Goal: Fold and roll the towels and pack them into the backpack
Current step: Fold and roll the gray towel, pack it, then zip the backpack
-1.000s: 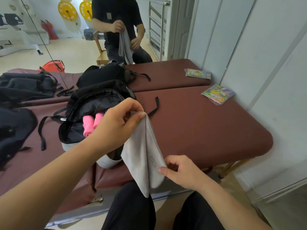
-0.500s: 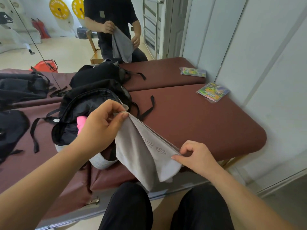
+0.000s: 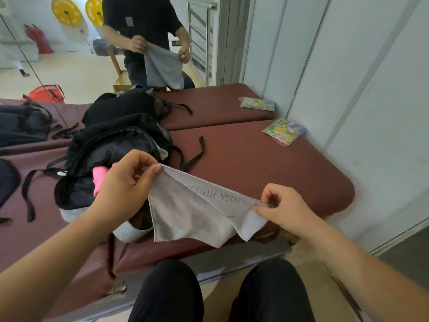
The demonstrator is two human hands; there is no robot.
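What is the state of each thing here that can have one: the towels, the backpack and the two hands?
grey towel: folded over, not yet rolled, stretched in the air between both hands
backpack: open, lying on the table
pink towel: inside the backpack, partly hidden
left hand: pinches the grey towel's left corner
right hand: pinches its right corner

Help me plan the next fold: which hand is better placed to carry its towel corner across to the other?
Probably the right hand: it pinches the grey towel beside bare table, free to swing. The left hand is in front of the open backpack, so it suits anchoring.
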